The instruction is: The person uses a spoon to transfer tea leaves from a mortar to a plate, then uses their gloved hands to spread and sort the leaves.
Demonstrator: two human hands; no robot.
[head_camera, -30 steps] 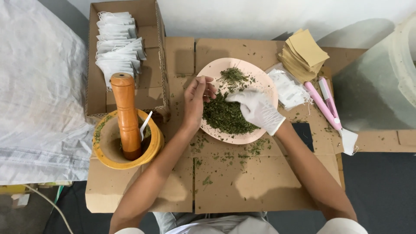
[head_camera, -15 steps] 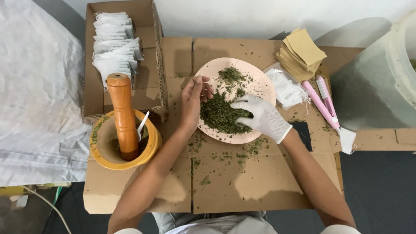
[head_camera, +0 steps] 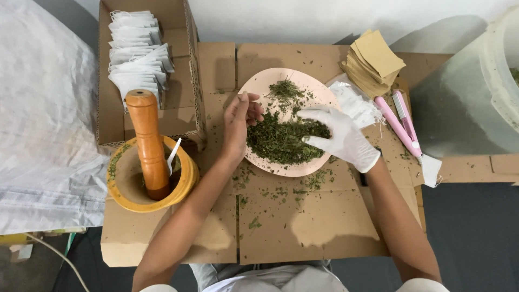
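A pink plate (head_camera: 254, 86) lies on flattened cardboard and carries a pile of dried green herb flakes (head_camera: 278, 141). My left hand (head_camera: 237, 127), bare, sits at the plate's left rim with its fingers curled toward the herbs; whether it pinches anything is hidden. My right hand (head_camera: 341, 136) wears a white glove and rests on the right side of the pile, fingers spread and pointing left into the flakes. Loose flakes are scattered on the cardboard (head_camera: 303, 221) in front of the plate.
A yellow mortar (head_camera: 127, 186) with a wooden pestle (head_camera: 148, 140) and a small white spoon stands at the left. Behind it is a cardboard box (head_camera: 186, 70) of white sachets (head_camera: 138, 54). Tan paper squares (head_camera: 373, 59), a pink sealing tool (head_camera: 400, 124) and a large translucent tub (head_camera: 476, 92) are at the right.
My gloved right hand has shifted slightly over the herb pile, its fingers reaching further left. My left hand stays at the plate's left rim.
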